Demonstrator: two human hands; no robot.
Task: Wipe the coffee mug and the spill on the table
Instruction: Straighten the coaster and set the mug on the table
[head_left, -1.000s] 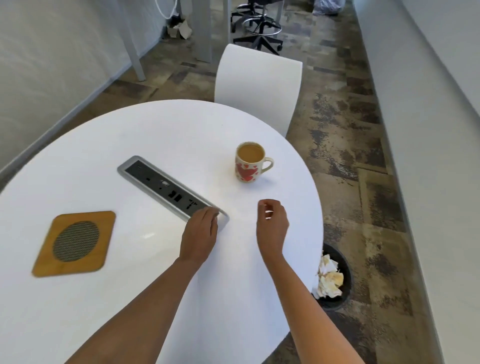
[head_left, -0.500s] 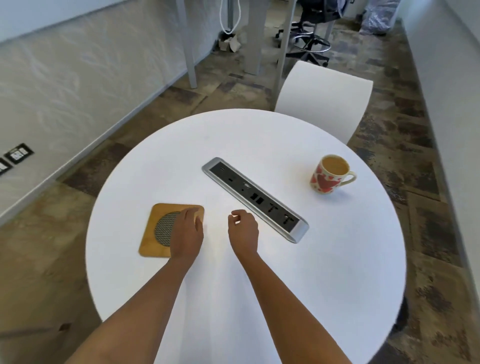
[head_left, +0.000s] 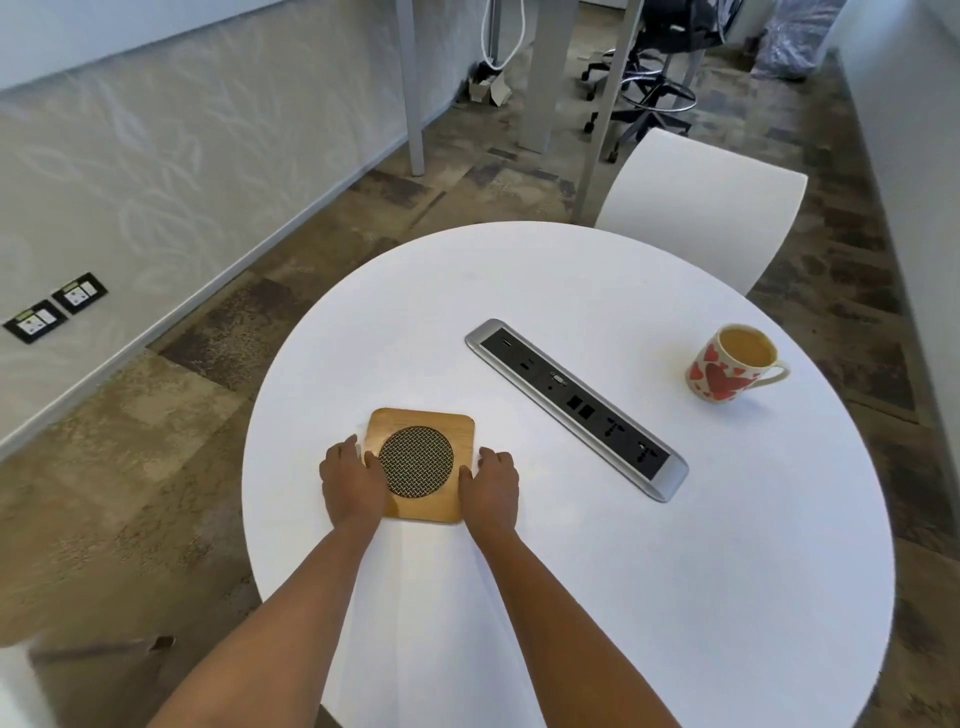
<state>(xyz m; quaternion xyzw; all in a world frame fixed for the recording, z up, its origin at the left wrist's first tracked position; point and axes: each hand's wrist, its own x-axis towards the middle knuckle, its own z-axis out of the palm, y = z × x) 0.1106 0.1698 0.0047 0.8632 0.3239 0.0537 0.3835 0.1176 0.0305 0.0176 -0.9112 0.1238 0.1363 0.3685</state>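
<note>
A round white tabletop (head_left: 649, 571) fills the lower right of the frame. On it lie a wooden square with a mesh disc (head_left: 418, 464) at centre-left, a grey socket strip (head_left: 575, 407) running diagonally through the middle, and a heart-patterned mug (head_left: 730, 369) at right.

Left hand (head_left: 352, 483): moved from power strip to coaster (head_left: 421, 464), left edge. Right hand (head_left: 490, 488): now at right edge, apparently gripping.

coaster (head_left: 420, 462) left of socket strip (head_left: 575, 406), mug (head_left: 731, 370) right.
</note>
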